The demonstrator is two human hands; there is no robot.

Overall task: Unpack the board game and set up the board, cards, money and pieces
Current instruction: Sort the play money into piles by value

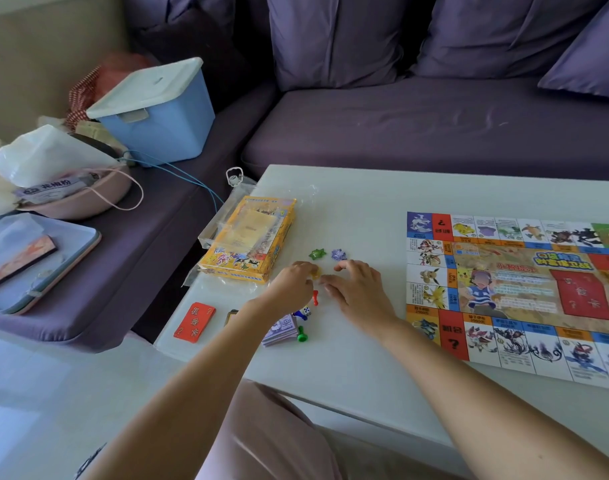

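Head view has both hands meeting low over the white table [330, 372], just right of the yellow game box [251, 239]. The left hand [291, 284] curls its fingers down on a yellow token [315, 273] and seems to pinch it, though most of the piece is hidden and its shape is unclear. The right hand [360, 289] lies loosely spread and holds nothing, with its fingertips just right of that token.

Beyond the grip, away from the person, the green star token [317, 253] and purple star token [338, 254] lie side by side, the purple one nearer the right hand. On the near side of the grip are a red pawn [315, 297], a die [306, 311], a green pawn [302, 336] and the money stack [284, 329], which sits beside the left wrist.

The board [517, 292] lies flat and open, well off to the right of the grip. Moving a piece onto it would likely suit the right hand better.
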